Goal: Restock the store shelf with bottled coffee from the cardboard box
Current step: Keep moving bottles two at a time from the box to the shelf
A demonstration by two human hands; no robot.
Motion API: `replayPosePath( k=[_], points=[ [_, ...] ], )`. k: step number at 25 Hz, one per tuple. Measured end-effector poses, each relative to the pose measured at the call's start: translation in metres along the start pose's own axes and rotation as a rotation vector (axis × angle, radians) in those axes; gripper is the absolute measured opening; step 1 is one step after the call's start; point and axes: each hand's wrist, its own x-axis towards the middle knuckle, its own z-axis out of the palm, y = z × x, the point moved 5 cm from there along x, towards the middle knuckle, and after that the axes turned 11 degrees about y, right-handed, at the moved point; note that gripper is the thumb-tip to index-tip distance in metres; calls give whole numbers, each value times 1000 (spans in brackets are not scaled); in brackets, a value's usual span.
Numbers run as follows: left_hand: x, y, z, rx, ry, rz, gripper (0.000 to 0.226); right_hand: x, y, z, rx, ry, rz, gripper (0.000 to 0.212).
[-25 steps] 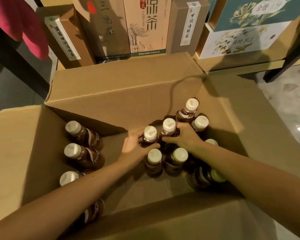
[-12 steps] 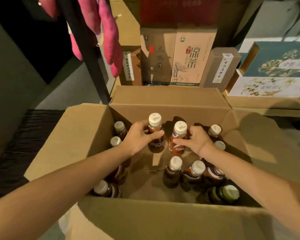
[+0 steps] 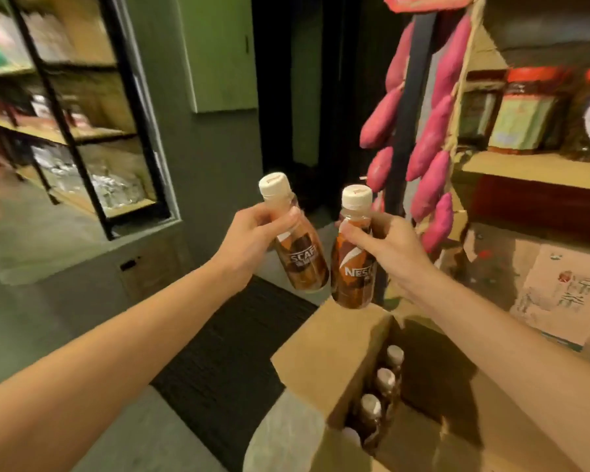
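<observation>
My left hand (image 3: pixel 249 241) grips one brown coffee bottle (image 3: pixel 298 257) with a white cap, tilted slightly left. My right hand (image 3: pixel 394 257) grips a second coffee bottle (image 3: pixel 353 264), held upright right beside the first. Both bottles hang in the air above the left flap of the open cardboard box (image 3: pixel 324 356) at the lower right. Inside the box, along its left wall, three more white-capped bottles (image 3: pixel 384 381) stand in a row. A wooden shelf (image 3: pixel 525 168) on the right carries red-lidded jars.
A string of pink sweet potatoes (image 3: pixel 430 137) hangs on a black post beside the right shelf. Printed cartons (image 3: pixel 559 294) sit on the lower right shelf. A black-framed shelf unit (image 3: pixel 82 131) stands at the left. A dark mat (image 3: pixel 225 352) lies on the floor.
Both hands have lifted their bottles up out of the box to chest height. The view has swung up and to the left, so the box now sits at the lower right.
</observation>
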Motion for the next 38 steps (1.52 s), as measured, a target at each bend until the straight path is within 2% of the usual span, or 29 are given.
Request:
replayPosePath(
  k=[5, 10, 15, 21, 24, 29, 38],
  points=[
    [10, 34, -192, 45, 365, 33, 13, 21, -79, 186, 182, -241, -115, 10],
    [8, 49, -389, 126, 612, 55, 10, 17, -137, 391, 293, -413, -144, 7],
    [25, 55, -563, 224, 702, 95, 10, 22, -172, 587, 335, -489, -75, 26],
    [59, 17, -734, 278, 813, -10, 23, 34, -191, 779, 333, -594, -70, 19],
    [85, -12, -811, 293, 870, -26, 14, 55, -190, 870, 344, -628, -79, 18],
    [167, -50, -945, 356, 974, -12, 14, 113, -191, 1027, 381, -693, -121, 7],
    [331, -111, -1156, 381, 1104, -59, 17, 237, -207, 1289, 388, -772, -139, 17]
  ],
)
